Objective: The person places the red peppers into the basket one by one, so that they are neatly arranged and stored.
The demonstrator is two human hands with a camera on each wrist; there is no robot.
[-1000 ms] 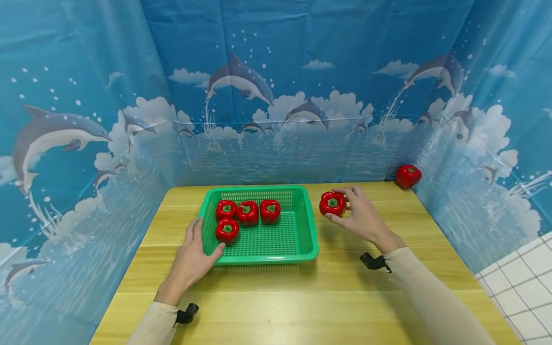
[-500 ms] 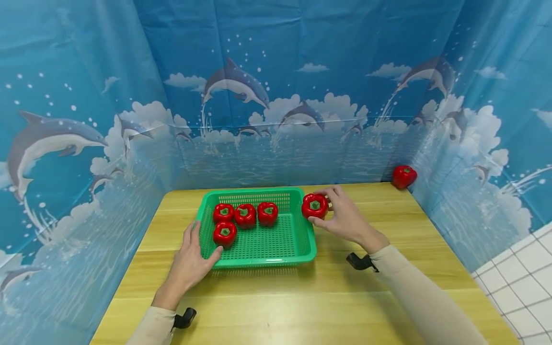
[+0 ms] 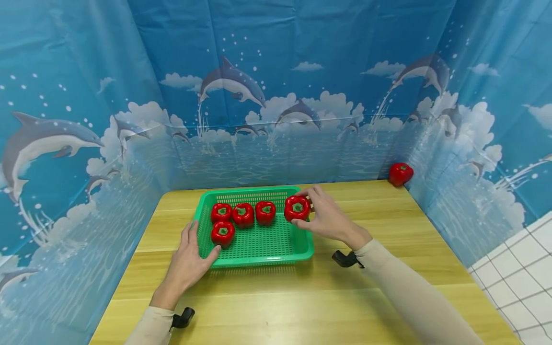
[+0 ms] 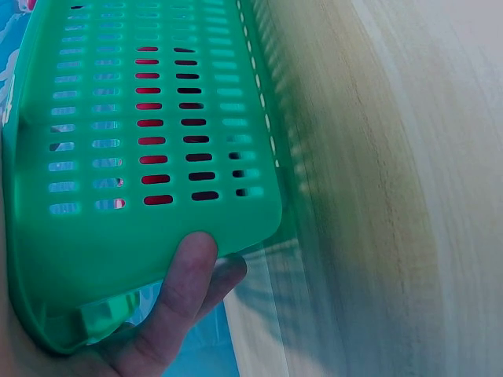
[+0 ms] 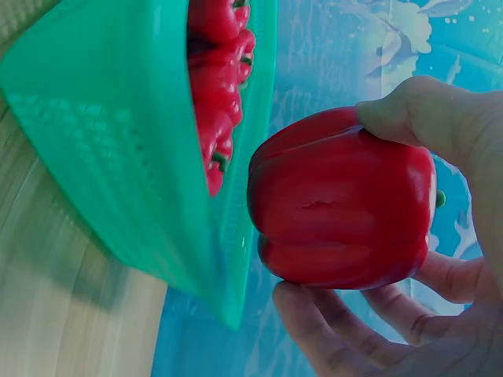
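A red bell pepper [image 3: 297,208] is gripped by my right hand [image 3: 329,218], thumb on one side and fingers on the other. It overlaps the right end of a green plastic basket [image 3: 263,261] in the head view; the right wrist view has it level with the rim. My left hand [image 3: 187,263] holds the basket's near left corner, with the thumb at the front rim and the fingers [image 4: 189,275] against the outer wall. Several red bell peppers [image 3: 243,215] sit inside, three in a back row and one [image 3: 223,234] in front at the left.
Another red bell pepper [image 3: 400,174] lies at the far right corner of the wooden table [image 3: 267,306]. A blue curtain [image 3: 258,158] printed with dolphins rises behind and along the sides. White tiles [image 3: 517,263] show at the lower right.
My right hand has carried the bell pepper leftward, from the table on the basket's right to above the basket's right end. My left hand keeps its hold on the corner.
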